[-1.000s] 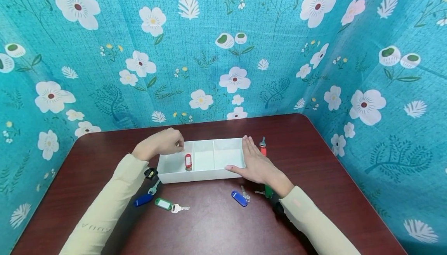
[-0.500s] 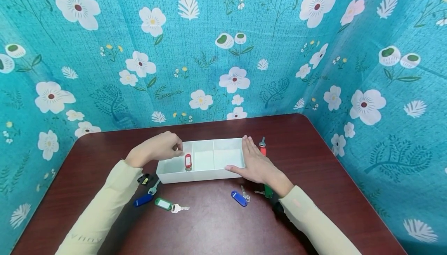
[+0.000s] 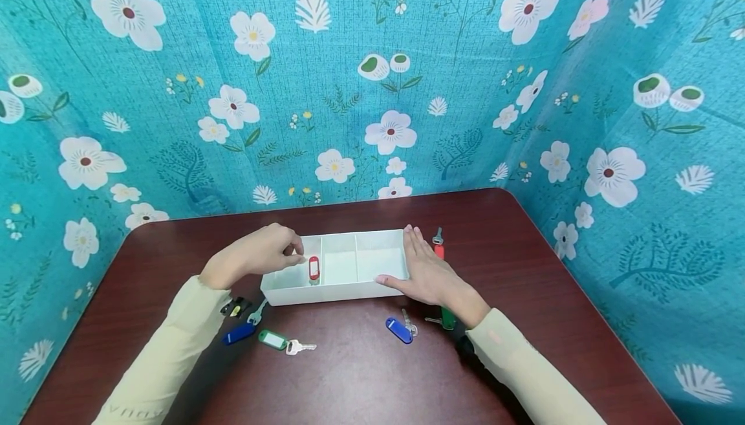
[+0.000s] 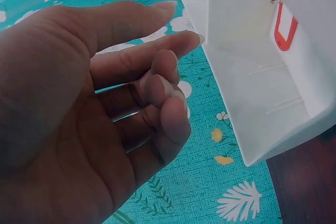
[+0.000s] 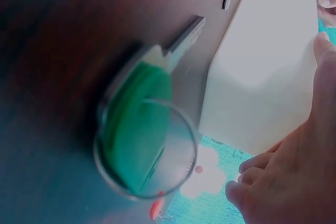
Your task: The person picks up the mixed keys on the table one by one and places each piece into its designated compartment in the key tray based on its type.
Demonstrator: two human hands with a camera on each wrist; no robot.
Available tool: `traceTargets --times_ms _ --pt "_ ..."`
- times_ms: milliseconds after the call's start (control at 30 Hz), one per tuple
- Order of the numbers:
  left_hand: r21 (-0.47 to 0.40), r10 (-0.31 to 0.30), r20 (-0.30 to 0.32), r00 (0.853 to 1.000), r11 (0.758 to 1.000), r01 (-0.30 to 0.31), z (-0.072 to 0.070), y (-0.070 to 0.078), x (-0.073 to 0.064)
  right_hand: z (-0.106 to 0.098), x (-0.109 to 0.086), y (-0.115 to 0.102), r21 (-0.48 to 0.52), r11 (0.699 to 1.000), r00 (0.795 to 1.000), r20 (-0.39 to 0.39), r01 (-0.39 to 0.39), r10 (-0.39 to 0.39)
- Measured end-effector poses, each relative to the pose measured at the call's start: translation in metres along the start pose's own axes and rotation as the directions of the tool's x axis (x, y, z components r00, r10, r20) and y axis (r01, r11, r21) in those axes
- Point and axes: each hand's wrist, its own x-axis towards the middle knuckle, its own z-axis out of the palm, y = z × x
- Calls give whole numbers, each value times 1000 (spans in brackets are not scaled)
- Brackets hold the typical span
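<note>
A white three-compartment box (image 3: 337,293) sits on the table. In its left compartment, a key with a red tag (image 3: 314,268) leans against the divider. My left hand (image 3: 256,253) hovers over the left end of that compartment. In the left wrist view its fingers are loosely curled, the thumb stands apart from the index finger, and nothing is held. My right hand (image 3: 433,276) rests on the box's right end with straight fingers, the thumb over the front rim. Close below the right wrist, a green key tag (image 5: 139,124) with its ring and key lies on the table.
Left of the box's front lie a blue tag (image 3: 239,333) with a key and a green tag (image 3: 272,339) with a key. Another blue tag (image 3: 399,330) with keys lies in front at right. A red tag (image 3: 439,252) with a key lies beyond the right hand.
My left hand has drawn back slightly to the left, and its thumb and fingers have parted. The right hand, the box and the tagged keys have stayed put.
</note>
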Motion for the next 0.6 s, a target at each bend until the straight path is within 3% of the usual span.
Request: traceTargets --times_ms 267,600 --pt "11 21 -41 999 1000 -20 6 -7 -9 1 2 1 -3 1000 1000 -2 -1 1" --pt "-18 -3 -121 993 1000 1 9 -14 -31 1 2 0 0 1000 1000 3 -7 7"
